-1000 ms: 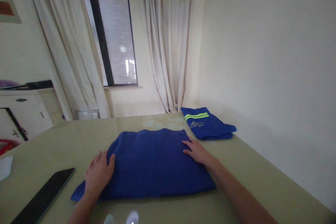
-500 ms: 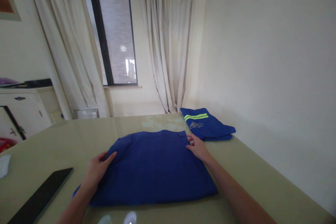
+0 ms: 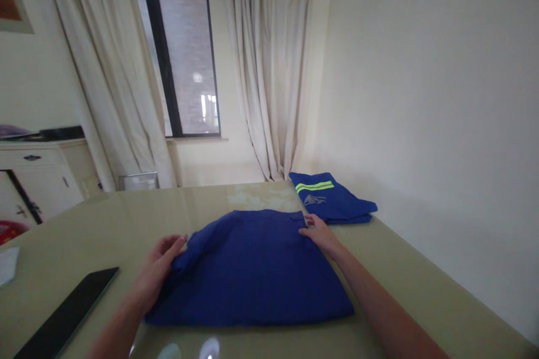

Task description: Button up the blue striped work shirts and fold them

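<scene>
A folded dark-blue garment point(image 3: 256, 269) lies on the table in front of me; which kind of clothing it is, I cannot tell. My left hand point(image 3: 159, 266) pinches its left edge, where the cloth is bunched and slightly raised. At the upper right corner, near a small tab, my right hand point(image 3: 322, 235) grips the edge between thumb and fingers. Just beyond that hand lies a second folded blue garment point(image 3: 337, 205), with a yellow-green reflective stripe and a grey print.
The glossy beige table point(image 3: 202, 199) runs along a bare wall on the right. A black flat tablet-like slab point(image 3: 67, 314) lies at the left, near a whitish item point(image 3: 7, 265). Behind stand curtains point(image 3: 273, 67), a window point(image 3: 189, 61) and a white cabinet point(image 3: 42, 174).
My left hand has drawn the garment's left side inward and bunched it, and a blue corner beyond my left wrist no longer shows. The upper edge has shifted slightly right with my right hand.
</scene>
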`<move>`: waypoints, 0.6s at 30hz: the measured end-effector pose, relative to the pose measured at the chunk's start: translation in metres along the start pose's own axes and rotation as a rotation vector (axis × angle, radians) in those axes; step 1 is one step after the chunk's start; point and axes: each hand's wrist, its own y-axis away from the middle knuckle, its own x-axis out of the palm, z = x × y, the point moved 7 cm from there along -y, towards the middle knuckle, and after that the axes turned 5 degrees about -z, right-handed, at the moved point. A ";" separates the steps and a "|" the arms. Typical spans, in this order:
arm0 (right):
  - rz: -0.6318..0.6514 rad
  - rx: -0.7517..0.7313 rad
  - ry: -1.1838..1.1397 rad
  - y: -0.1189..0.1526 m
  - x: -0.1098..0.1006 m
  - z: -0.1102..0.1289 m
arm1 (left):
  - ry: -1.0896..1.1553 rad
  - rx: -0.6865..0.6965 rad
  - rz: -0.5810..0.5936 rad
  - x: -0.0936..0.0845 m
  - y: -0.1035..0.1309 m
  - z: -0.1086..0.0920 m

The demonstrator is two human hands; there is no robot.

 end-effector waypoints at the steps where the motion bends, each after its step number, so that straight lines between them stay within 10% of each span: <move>1: 0.009 0.006 -0.035 0.001 0.002 -0.001 | -0.079 -0.014 -0.005 0.001 0.000 0.004; 7: -0.045 -0.028 -0.197 0.004 0.003 0.010 | -0.377 0.043 0.069 0.016 -0.001 0.004; 12: 0.013 -0.116 -0.390 0.018 -0.018 0.070 | 0.030 0.039 -0.027 0.012 0.023 -0.037; 18: 0.518 -0.257 -0.584 0.110 -0.067 0.143 | 0.156 -0.122 0.039 -0.063 0.063 -0.008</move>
